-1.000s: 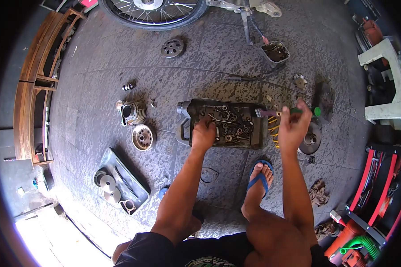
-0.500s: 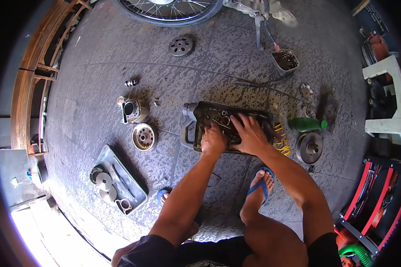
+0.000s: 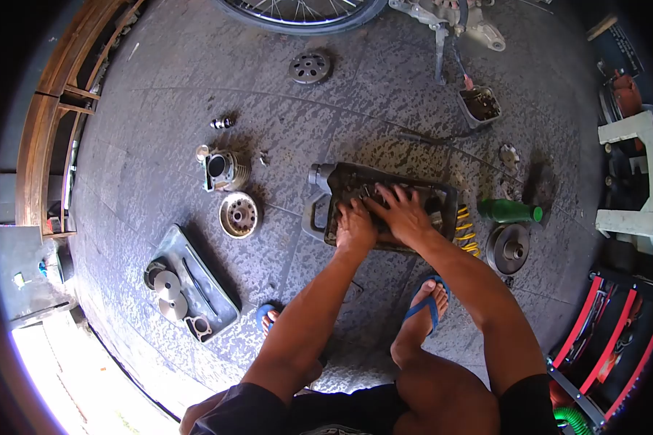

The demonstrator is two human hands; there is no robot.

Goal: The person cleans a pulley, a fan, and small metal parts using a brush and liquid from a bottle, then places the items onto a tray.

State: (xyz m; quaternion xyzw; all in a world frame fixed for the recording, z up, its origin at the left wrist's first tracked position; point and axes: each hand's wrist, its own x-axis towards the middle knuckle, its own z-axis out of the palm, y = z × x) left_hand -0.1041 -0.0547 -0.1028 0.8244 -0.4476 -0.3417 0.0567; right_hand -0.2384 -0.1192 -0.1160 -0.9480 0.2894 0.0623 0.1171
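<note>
A dark cut-open oil jug point(image 3: 442, 194) lies on the tiled floor as a tray, with small metal parts and dirty liquid inside. My left hand point(image 3: 356, 226) reaches into its left half, fingers spread over the parts. Beside it, my right hand point(image 3: 405, 216) rests in the middle of the jug with its fingers apart. What lies under the fingers is partly hidden. Yellow coil springs point(image 3: 466, 232) and a green bottle point(image 3: 511, 211) lie to the right of the jug.
On the left are a cylinder block point(image 3: 225, 172), a round flywheel point(image 3: 239, 215) and a grey tray point(image 3: 228, 315) with discs. A drilled disc point(image 3: 310, 67) and a wheel point(image 3: 305, 22) are ahead. A container point(image 3: 480, 106) and pulley point(image 3: 508, 249) stand right.
The view has shifted, so the floor items appear slightly to the right. My left fingers have spread more over the parts, and my right hand has moved slightly inside the jug.
</note>
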